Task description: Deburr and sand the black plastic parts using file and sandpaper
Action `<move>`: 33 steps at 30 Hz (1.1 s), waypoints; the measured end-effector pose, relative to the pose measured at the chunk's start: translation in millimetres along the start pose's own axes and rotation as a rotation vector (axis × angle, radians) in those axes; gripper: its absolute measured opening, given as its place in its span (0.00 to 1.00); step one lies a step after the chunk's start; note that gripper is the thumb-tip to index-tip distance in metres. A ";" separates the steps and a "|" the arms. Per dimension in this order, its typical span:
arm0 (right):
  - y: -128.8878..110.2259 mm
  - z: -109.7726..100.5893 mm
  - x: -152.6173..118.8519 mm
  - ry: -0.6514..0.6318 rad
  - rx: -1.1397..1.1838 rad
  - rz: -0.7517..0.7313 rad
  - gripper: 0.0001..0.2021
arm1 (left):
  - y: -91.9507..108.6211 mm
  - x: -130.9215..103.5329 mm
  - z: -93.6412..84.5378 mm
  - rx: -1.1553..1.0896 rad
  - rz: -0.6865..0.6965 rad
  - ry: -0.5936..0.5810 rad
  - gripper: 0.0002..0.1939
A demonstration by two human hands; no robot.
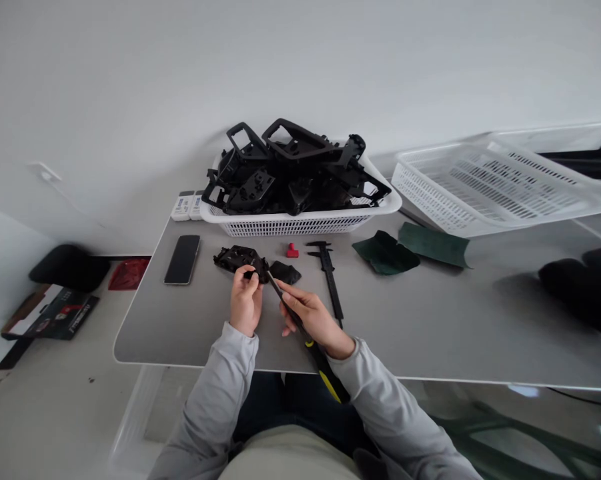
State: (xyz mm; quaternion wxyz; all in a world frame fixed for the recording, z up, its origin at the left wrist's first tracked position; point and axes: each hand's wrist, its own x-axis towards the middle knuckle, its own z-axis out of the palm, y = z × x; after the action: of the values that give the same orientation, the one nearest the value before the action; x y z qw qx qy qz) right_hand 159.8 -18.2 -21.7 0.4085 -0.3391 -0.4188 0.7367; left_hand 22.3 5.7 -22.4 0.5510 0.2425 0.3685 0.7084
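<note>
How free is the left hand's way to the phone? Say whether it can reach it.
Probably yes: the phone lies uncovered on the table, leftward of the left hand, with bare surface between, but that hand would likely need to release the black part.

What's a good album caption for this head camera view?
Left fingers hold a black part, right fingers a long tool, its tip at the part's end, before a loaded white basket.

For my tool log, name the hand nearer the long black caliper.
Right: the right hand sits just left of the caliper; the left hand is farther left, holding an irregular black plastic part.
</note>
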 end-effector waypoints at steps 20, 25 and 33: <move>-10.4 -10.4 -0.6 0.135 0.135 -0.082 0.24 | 8.9 -9.3 1.2 0.077 -0.123 -0.118 0.22; -10.5 -8.4 -0.7 0.137 0.142 -0.055 0.25 | 9.9 -8.1 -0.5 0.145 -0.089 0.046 0.17; -1.9 -2.8 0.3 0.131 -0.043 -0.044 0.28 | 6.3 -8.0 0.0 0.222 -0.069 0.141 0.24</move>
State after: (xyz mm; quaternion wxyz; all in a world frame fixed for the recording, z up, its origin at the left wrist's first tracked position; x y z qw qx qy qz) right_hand 162.6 -16.4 -21.2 0.4437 -0.3858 -0.4143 0.6948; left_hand 20.7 -2.7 -16.9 0.5174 0.2388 0.4907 0.6592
